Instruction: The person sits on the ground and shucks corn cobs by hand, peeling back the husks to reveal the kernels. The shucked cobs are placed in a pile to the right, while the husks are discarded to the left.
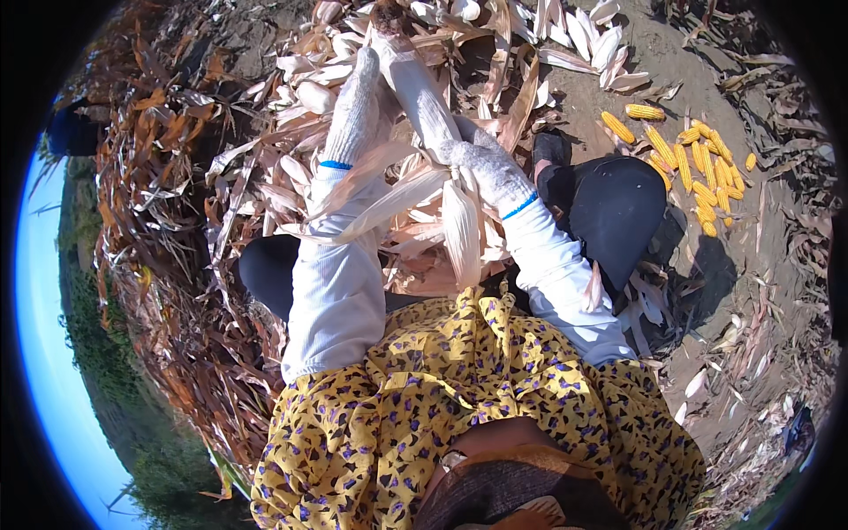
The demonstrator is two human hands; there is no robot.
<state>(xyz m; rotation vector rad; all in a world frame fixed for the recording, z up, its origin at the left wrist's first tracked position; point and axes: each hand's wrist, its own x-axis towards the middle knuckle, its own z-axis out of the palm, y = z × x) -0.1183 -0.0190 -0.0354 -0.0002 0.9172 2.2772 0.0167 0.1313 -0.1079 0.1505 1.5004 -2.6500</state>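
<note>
An ear of corn in its pale dry husk (419,93) slants between my gloved hands. My right hand (489,158), in a white knit glove with a blue cuff edge, is closed around its lower end, where loose husk leaves (462,228) hang down. My left hand (361,99), gloved alike, lies along the left of the ear near its dark silk tip; its fingers are partly hidden, so its hold is unclear. Beneath both hands lie dry husks (315,96).
Husked yellow corn cobs (684,169) lie on bare soil at the right, beyond my dark-clad knee (616,212). A heap of dry corn stalks and leaves (179,238) fills the left side. More pale husks (606,50) lie at the top.
</note>
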